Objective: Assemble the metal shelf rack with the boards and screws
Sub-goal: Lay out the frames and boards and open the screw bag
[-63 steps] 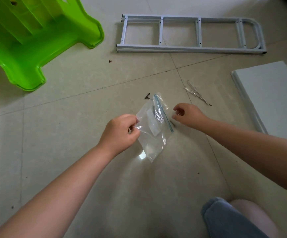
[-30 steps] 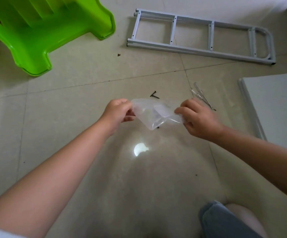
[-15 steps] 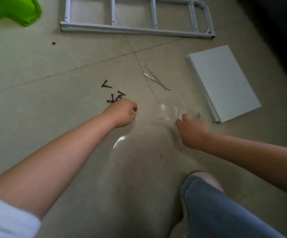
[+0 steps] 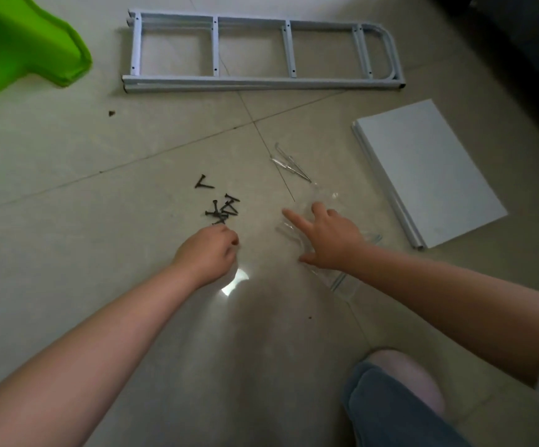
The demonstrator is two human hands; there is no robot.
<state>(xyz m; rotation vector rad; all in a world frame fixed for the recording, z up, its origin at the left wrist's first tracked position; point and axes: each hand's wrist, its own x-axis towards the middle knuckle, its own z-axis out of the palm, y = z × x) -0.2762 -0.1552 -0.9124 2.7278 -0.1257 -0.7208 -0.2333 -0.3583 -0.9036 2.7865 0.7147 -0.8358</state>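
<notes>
Fingers of the right hand (image 4: 331, 238) are spread wide and straight, lying on a clear plastic bag (image 4: 342, 279) flat on the tiled floor (image 4: 68, 162). The left hand (image 4: 206, 253) has its fingers curled under at the centre of the view; whether they hold anything cannot be told. A green plastic stool (image 4: 19, 46) sits at 10 o'clock. The grey metal rack frames (image 4: 261, 53) lie flat at 12 o'clock. White boards (image 4: 422, 172) lie stacked at 3 o'clock. Silver wire pieces (image 4: 290, 164) lie at 1 o'clock of the hands. Black screws (image 4: 221, 208) lie scattered just beyond the left hand.
</notes>
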